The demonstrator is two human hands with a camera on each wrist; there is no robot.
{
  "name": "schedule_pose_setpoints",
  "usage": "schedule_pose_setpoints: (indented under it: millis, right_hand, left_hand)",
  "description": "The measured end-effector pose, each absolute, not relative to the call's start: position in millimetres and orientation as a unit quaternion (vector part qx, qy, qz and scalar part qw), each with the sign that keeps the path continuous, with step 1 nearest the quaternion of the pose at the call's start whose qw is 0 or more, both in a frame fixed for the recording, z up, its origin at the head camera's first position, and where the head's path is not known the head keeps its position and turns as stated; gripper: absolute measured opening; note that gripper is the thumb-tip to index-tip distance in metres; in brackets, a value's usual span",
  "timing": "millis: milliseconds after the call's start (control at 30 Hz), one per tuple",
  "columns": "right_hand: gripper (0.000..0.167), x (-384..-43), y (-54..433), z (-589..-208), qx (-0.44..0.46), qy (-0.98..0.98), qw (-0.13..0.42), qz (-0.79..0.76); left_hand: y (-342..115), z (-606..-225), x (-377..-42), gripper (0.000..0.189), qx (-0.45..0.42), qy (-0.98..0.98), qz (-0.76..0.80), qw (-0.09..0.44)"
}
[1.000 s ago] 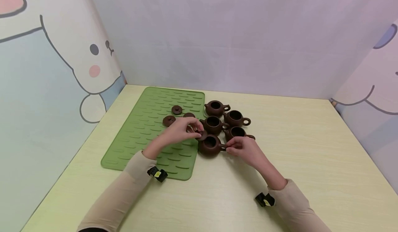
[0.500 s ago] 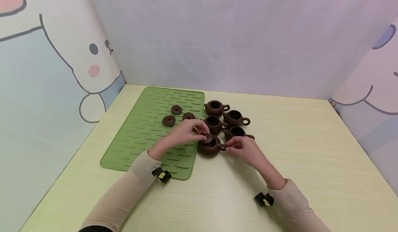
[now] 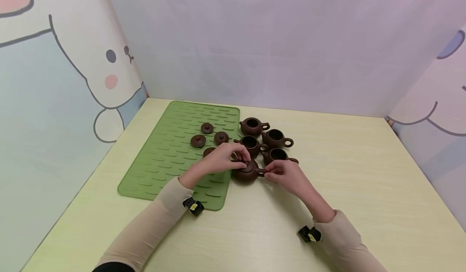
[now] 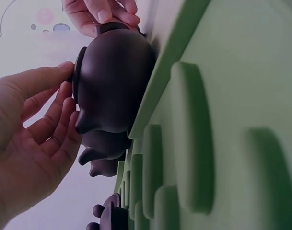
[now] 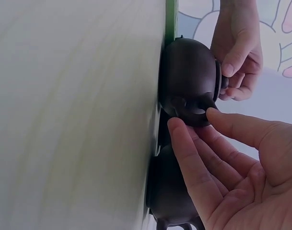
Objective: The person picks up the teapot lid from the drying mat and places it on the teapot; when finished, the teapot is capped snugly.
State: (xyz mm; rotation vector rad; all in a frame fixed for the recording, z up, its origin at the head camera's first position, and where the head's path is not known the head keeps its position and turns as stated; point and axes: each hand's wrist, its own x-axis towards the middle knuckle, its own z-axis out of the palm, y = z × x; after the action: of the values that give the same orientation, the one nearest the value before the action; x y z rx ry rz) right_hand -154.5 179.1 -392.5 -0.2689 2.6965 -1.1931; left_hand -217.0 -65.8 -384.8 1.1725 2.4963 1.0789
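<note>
A dark brown teapot (image 3: pixel 244 177) stands nearest the person, beside the right edge of the green mat. My left hand (image 3: pixel 225 158) pinches the knob of a teapot lid (image 3: pixel 249 167), which sits over that pot's mouth. In the left wrist view the lid (image 4: pixel 79 72) lies against the rim. My right hand (image 3: pixel 289 177) pinches the same pot's handle (image 5: pixel 191 114) between thumb and fingers. Several more lids, among them a round one (image 3: pixel 221 138), lie on the mat; one is partly hidden behind my left hand.
Several lidless teapots stand close behind: one at the back (image 3: pixel 252 126), one in the middle (image 3: pixel 249 145), and two on the right, at the rear (image 3: pixel 275 138) and front (image 3: pixel 277 155). The green ridged mat (image 3: pixel 153 171) covers the left of the pale wooden table (image 3: pixel 356 175).
My left hand has moved right and slightly nearer the person, bringing the lid from the pot's left side onto its mouth. The right hand keeps its hold on the handle.
</note>
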Motion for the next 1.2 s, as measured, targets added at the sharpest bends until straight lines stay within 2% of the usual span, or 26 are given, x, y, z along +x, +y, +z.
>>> schedule_pose_setpoints:
  millis: [600, 1200]
  right_hand:
    - [0.010, -154, 181, -388, -0.104, 0.907, 0.086, -0.400]
    - [0.018, -158, 201, -367, -0.092, 0.903, 0.057, -0.415]
  left_hand:
    - [-75, -384, -217, 0.017, 0.369, 0.841, 0.384, 0.099]
    - [-109, -382, -224, 0.021, 0.325, 0.852, 0.405, 0.067]
